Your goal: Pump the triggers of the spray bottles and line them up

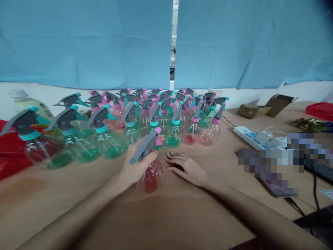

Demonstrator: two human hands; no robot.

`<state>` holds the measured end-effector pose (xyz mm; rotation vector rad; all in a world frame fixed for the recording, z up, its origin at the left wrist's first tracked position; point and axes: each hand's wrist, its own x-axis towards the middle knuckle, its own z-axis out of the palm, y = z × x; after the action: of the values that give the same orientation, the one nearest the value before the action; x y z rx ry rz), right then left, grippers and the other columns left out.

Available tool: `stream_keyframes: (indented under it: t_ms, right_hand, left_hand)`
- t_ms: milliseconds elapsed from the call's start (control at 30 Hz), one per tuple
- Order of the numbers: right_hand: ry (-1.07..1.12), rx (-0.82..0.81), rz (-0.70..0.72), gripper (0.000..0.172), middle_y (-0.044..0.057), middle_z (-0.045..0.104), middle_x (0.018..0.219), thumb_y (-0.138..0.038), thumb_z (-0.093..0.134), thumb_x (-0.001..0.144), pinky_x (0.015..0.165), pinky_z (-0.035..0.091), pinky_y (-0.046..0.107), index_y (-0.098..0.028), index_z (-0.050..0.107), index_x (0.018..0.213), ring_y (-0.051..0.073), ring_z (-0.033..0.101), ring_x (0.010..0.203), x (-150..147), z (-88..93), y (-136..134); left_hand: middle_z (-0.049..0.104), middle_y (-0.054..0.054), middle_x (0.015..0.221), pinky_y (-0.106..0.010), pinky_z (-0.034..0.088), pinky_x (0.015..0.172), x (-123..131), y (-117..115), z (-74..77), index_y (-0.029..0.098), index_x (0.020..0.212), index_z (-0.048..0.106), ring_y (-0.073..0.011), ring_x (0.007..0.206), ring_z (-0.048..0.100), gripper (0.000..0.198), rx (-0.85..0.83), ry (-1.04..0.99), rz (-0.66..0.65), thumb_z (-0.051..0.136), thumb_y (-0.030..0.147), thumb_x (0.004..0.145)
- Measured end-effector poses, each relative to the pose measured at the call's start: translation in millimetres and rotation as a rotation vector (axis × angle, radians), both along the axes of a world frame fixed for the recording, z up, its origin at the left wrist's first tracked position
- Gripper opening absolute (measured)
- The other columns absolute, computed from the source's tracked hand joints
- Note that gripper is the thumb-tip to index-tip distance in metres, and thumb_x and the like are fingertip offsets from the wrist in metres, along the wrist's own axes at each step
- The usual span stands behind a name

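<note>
My left hand (pixel 139 163) is wrapped round the neck of a clear spray bottle (pixel 151 178) with a red tint in its body. Its grey trigger head has a pink nozzle and pink trigger, and points away from me. To its right, my right hand (pixel 186 166) rests on the table with fingers stretched out, holding nothing. Just beyond both hands stands a front row of spray bottles, among them a green-tinted one with a turquoise collar (pixel 173 135) and a pink-collared one (pixel 209 133). The held bottle's neck is hidden by my fingers.
Several more spray bottles crowd behind the front row. A white power strip (pixel 249 135), a phone (pixel 278 185) and cables lie at the right. An open cardboard box (pixel 253 110) stands behind them. Red plastic (pixel 13 152) and a large capped bottle (pixel 31 102) are at the left.
</note>
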<state>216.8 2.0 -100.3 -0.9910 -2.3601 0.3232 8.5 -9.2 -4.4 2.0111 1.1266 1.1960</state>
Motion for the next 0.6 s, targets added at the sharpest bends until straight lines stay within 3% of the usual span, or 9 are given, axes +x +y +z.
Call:
stream_keyframes:
  t_ms: [333, 600]
  right_hand:
    - [0.029, 0.001, 0.001, 0.036, 0.006, 0.057, 0.127, -0.039, 0.045, 0.09, 0.104, 0.036, 0.043, -0.023, 0.056, 0.121, 0.02, 0.046, 0.123, -0.1, 0.4, -1.2]
    - [0.008, -0.004, -0.005, 0.037, 0.006, 0.056, 0.128, -0.039, 0.045, 0.09, 0.105, 0.036, 0.043, -0.023, 0.055, 0.122, 0.019, 0.045, 0.124, 0.2, 1.3, -1.4]
  left_hand:
    - [0.062, -0.001, 0.073, -0.031, 0.048, 0.068, -0.6, -0.3, -0.9, 0.018, 0.091, 0.06, -0.0186, 0.071, 0.061, 0.019, -0.041, 0.023, 0.021, 0.052, 0.025, 0.075]
    - [0.066, -0.004, 0.083, -0.031, 0.048, 0.069, -0.9, 0.5, -0.9, 0.02, 0.098, 0.062, -0.0176, 0.072, 0.061, 0.025, -0.022, 0.022, -0.013, 0.051, 0.023, 0.076]
